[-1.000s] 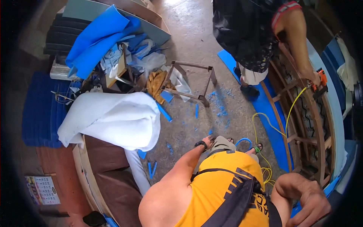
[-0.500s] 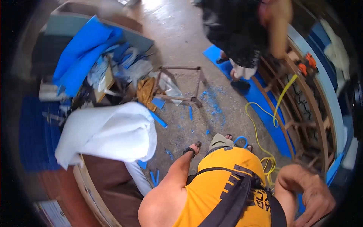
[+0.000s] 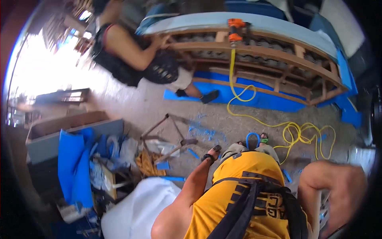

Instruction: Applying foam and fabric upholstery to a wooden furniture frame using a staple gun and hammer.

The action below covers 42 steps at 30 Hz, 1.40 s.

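Observation:
My left hand (image 3: 215, 152) hangs low beside my body, a dark band at its wrist. Its fingers look curled, with a dark patch at their tips; whatever they may hold is too small to make out. On the floor just beyond lie a small brown four-sided frame (image 3: 150, 130) and blue scraps (image 3: 193, 153). My right arm is bent sharply at the right edge, and my right hand (image 3: 345, 201) is smeared by motion, its fingers unreadable. Nearest that side is a loosely coiled yellow hose (image 3: 293, 133), which runs up to an orange air tool (image 3: 236, 30).
The tool rests on a long wooden sofa frame (image 3: 262, 51) over a blue sheet (image 3: 254, 95). A co-worker (image 3: 127, 51) in dark clothes leans at its left end. White padding (image 3: 143, 207), a folded blue sheet (image 3: 73, 167) and heaped scraps (image 3: 109, 175) crowd the lower left.
My view has swung to the right, so the sofa frame, orange tool and co-worker now lie across the top. The white padding has shifted to the lower edge. My right arm stays bent.

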### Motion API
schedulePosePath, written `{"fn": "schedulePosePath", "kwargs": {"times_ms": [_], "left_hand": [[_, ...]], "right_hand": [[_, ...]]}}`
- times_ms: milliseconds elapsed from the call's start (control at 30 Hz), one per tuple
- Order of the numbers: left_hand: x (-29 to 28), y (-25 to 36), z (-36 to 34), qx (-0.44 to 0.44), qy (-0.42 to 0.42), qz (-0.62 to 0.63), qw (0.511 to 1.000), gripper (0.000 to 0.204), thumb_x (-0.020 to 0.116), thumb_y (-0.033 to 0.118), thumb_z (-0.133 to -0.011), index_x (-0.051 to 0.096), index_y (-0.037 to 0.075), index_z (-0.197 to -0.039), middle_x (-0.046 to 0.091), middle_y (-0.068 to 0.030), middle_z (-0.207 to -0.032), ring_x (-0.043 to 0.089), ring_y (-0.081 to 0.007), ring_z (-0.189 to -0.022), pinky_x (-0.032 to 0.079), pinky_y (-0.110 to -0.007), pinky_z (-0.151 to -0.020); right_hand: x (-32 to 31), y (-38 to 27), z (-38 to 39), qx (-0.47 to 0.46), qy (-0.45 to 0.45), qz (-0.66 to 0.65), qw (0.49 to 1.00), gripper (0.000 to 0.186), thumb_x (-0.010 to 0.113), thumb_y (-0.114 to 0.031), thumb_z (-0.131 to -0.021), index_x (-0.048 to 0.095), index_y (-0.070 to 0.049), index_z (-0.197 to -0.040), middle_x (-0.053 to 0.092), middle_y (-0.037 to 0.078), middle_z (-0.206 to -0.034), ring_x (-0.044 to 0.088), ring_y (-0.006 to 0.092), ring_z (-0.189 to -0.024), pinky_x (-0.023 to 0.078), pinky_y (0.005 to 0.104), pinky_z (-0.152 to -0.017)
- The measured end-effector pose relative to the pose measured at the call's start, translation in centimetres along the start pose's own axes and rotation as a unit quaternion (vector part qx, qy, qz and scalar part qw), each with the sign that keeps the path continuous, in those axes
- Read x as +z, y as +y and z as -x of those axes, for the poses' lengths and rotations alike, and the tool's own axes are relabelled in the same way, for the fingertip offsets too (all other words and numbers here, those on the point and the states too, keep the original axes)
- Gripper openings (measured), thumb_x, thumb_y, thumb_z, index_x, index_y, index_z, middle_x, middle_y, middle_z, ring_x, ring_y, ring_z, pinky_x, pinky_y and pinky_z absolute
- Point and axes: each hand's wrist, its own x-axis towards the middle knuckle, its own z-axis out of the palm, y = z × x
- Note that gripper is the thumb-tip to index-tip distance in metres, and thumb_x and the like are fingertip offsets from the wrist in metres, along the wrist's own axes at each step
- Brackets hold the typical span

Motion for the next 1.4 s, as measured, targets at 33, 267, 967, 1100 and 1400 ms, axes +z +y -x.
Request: {"fn": "schedulePosePath", "kwargs": {"times_ms": [33,267,967,1100,1400], "left_hand": [[-0.4,-0.5,-1.0,-0.004,-0.040,-0.018,0.999,0.041,0.050,0.024,-0.090,0.058,0.010,-0.127,0.059,-0.0172,-0.130,0.054,-0.0335,-0.123,0.044,-0.040,-0.102],[-2.4,-1.7,-4.9,0.133,-0.074,-0.217,0.964,0.040,0.052,0.016,-0.084,0.061,0.006,-0.122,0.053,-0.0183,-0.135,0.047,-0.0378,-0.128,0.038,-0.047,-0.108],[-2.4,11.1,-5.5,-0.080,-0.018,0.154,0.985,0.030,0.061,0.019,-0.092,0.063,0.000,-0.115,0.068,-0.0134,-0.109,0.064,-0.0226,-0.100,0.049,-0.037,-0.090],[-1.9,21.2,-10.0,0.169,0.133,0.164,0.963,0.029,0.059,0.015,-0.094,0.061,0.000,-0.118,0.067,-0.0050,-0.094,0.062,-0.0140,-0.083,0.051,-0.032,-0.076],[3.2,50.1,-17.4,0.163,-0.057,0.366,0.914,0.018,0.063,0.020,-0.096,0.067,0.003,-0.102,0.068,-0.0017,-0.081,0.061,-0.0076,-0.072,0.049,-0.026,-0.067]], "right_hand": [[-0.1,-0.8,2.3,-0.022,0.075,0.079,0.994,0.009,0.062,-0.016,-0.085,0.064,-0.008,-0.085,0.058,0.002,-0.072,0.055,0.0133,-0.058,0.042,0.0284,-0.051],[-3.8,-6.8,41.9,0.675,0.260,0.610,0.323,0.021,0.047,-0.020,-0.095,0.064,-0.008,-0.100,0.061,0.014,-0.093,0.060,0.0278,-0.086,0.048,0.0414,-0.069],[9.5,-16.9,68.6,0.822,0.166,0.472,0.271,0.023,0.058,-0.025,-0.085,0.070,-0.006,-0.079,0.067,0.018,-0.077,0.065,0.0342,-0.073,0.051,0.0470,-0.065],[4.6,-19.9,67.5,0.848,0.132,0.485,0.166,0.025,0.054,-0.025,-0.083,0.070,-0.006,-0.079,0.070,0.016,-0.081,0.068,0.0370,-0.078,0.053,0.0483,-0.066],[-7.6,-22.7,47.2,0.692,0.368,0.443,0.435,0.060,0.068,-0.044,-0.086,0.055,0.001,-0.123,0.061,0.018,-0.124,0.062,0.0307,-0.107,0.050,0.0428,-0.088]]}}
